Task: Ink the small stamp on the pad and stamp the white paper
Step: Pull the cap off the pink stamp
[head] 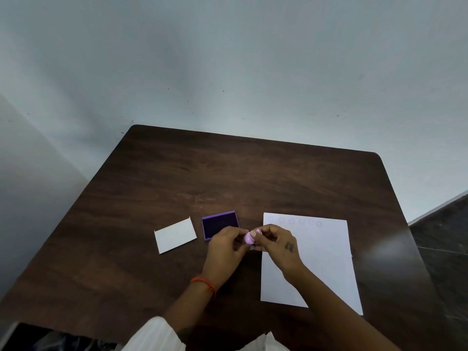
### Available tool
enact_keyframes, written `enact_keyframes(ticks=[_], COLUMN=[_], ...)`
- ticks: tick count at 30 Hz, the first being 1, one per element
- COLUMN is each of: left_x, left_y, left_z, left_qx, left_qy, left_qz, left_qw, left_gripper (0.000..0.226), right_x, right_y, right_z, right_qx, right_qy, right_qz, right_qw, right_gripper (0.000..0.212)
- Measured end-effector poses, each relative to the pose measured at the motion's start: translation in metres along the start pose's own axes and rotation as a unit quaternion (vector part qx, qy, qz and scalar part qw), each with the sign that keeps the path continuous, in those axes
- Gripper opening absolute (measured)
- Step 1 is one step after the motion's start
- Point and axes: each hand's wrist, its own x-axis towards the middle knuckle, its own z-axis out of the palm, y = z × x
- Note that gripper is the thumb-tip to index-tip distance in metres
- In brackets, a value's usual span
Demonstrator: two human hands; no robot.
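- White sleeves (154, 334) fill the bottom edge of the frame, left of centre, with both forearms rising from them toward the middle.
- Left of centre lies a small white card (175, 235), flat on the dark wooden table (177, 173) and turned at a slight angle, apart from everything else.
- Just right of the card sits the open purple ink pad (219, 225), its dark inked face up; its lower right corner is hidden behind the left hand.
- Left hand (225, 249), with an orange thread (203, 283) around the wrist, has its fingers curled in and its fingertips pinching the left side of the small stamp.
- Small stamp (249, 237), pale lilac and rounded, is held between the two hands at the centre of the frame, in the gap between ink pad and paper; whether it touches the table cannot be told.
- Right hand (279, 245), bearing a dark mark on its back, pinches the stamp's right side with thumb and fingertips, overlapping the paper's left edge.
- White paper (326, 262) lies in the lower right of the frame, with a row of faint ring-shaped stamp marks (296, 221) along its top edge.
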Motion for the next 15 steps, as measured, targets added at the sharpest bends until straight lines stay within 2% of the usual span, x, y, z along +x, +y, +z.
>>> enact_keyframes(ticks=[6, 10, 15], left_x=[-0.0038, -0.0046, -0.0050], left_y=[0.0009, 0.0020, 0.0037], left_z=[-0.0036, -0.0053, -0.0065], left_qx=[-0.001, 0.004, 0.009], left_qy=[-0.006, 0.003, 0.008], left_qz=[0.000, 0.004, 0.006], left_qw=[1.000, 1.000, 1.000], left_gripper=[0.027, 0.026, 0.025], right_x=[-0.0027, -0.0028, -0.0035], right_y=[-0.0011, -0.0035, -0.0052], right_z=[-0.0038, -0.0034, -0.0031], right_qx=[-0.010, 0.008, 0.014], right_qy=[-0.031, -0.015, -0.022], right_qz=[-0.014, 0.027, 0.004], right_qw=[0.999, 0.999, 1.000], right_gripper=[0.021, 0.032, 0.013])
